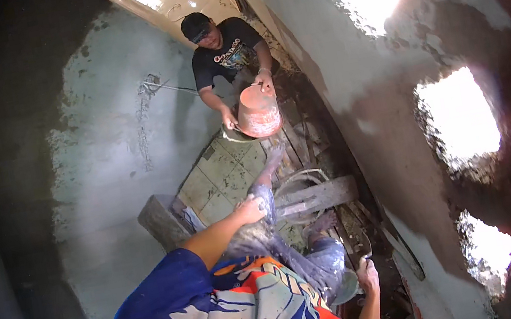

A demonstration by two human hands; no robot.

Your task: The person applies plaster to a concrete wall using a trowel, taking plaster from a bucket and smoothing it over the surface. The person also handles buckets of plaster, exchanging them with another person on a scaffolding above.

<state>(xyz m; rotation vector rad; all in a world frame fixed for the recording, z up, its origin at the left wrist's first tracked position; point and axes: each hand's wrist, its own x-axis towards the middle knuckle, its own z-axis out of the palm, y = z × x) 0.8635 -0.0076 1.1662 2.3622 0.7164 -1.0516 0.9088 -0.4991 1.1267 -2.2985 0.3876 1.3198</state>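
My left hand (252, 209) rests on the raised knee of my dusty trousers (265, 202), with nothing held in it. Low on the right, my right hand (368, 274) is closed beside my other leg. A thin edge shows at its fingers, but what it grips is too small to make out. Just left of that hand, a greenish rounded container (346, 287) shows in part behind my leg. Across from me, a person (225, 53) in a dark cap and T-shirt grasps a tilted orange bucket (258, 113) with both hands.
A grey, dusty plank-like piece (316, 196) lies across the space before me, with a round tub (300, 182) behind it. A grey block (161, 221) leans at the left wall. Dirty floor tiles (208, 177) lie between. The right wall has bright, ragged holes (458, 115).
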